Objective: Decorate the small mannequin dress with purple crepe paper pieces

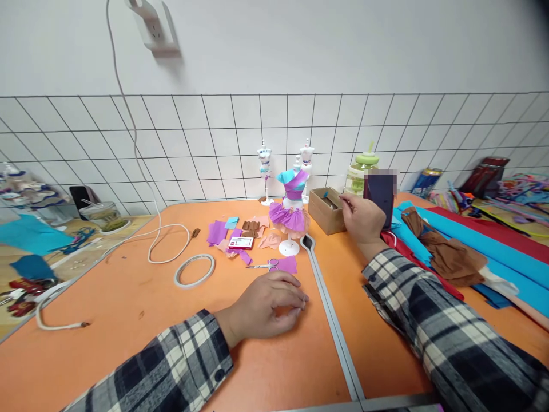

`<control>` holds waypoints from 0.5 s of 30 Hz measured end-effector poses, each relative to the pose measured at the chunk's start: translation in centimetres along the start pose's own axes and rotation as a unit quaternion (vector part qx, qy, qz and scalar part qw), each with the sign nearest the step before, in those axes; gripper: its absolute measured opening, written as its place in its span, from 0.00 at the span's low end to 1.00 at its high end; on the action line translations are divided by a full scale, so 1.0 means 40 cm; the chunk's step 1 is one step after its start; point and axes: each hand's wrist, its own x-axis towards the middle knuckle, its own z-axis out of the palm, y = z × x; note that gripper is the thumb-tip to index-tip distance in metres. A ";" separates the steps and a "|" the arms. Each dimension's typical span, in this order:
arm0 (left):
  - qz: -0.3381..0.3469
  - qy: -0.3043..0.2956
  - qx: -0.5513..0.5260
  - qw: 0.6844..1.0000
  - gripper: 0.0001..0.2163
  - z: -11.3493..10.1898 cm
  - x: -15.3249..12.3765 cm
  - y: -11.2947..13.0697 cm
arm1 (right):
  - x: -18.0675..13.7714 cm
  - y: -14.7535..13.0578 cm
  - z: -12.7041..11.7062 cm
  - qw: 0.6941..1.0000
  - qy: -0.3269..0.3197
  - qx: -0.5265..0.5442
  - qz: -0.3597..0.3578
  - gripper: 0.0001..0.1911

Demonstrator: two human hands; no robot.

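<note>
My left hand (272, 303) rests low over the orange table, thumb and fingertips drawn together; anything between them is too small to make out. Just beyond it lie small scissors (266, 265) on a purple paper scrap (286, 264). My right hand (363, 218) is at the right edge of an open cardboard box (328, 214), its fingers closed in a pinch whose content is hidden. Left of the box stands a small white mannequin (293, 203) dressed in a blue and purple top and a ruffled purple skirt (286, 217).
Paper scraps (217, 232) and a small red-white box (241, 243) lie left of the mannequin. A tape roll (194, 271) and white cable (171, 226) are further left. Behind my right hand stand a phone (381, 194) and a green-lidded jar (359, 171); coloured paper (454, 246) lies right.
</note>
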 end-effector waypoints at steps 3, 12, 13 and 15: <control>-0.009 -0.002 -0.005 1.000 0.08 0.003 -0.001 -0.003 | -0.008 0.017 0.031 0.999 -0.015 -0.031 -0.011 0.19; -0.023 0.010 -0.001 1.000 0.09 0.000 -0.002 -0.005 | -0.046 0.043 0.058 0.998 -0.017 -0.038 -0.038 0.16; -0.022 0.009 -0.002 1.000 0.09 0.000 -0.002 -0.004 | -0.047 0.044 0.058 0.998 -0.019 -0.040 -0.039 0.17; -0.023 0.007 -0.004 1.000 0.09 -0.002 -0.002 -0.002 | -0.047 0.046 0.056 0.998 -0.025 -0.043 -0.040 0.17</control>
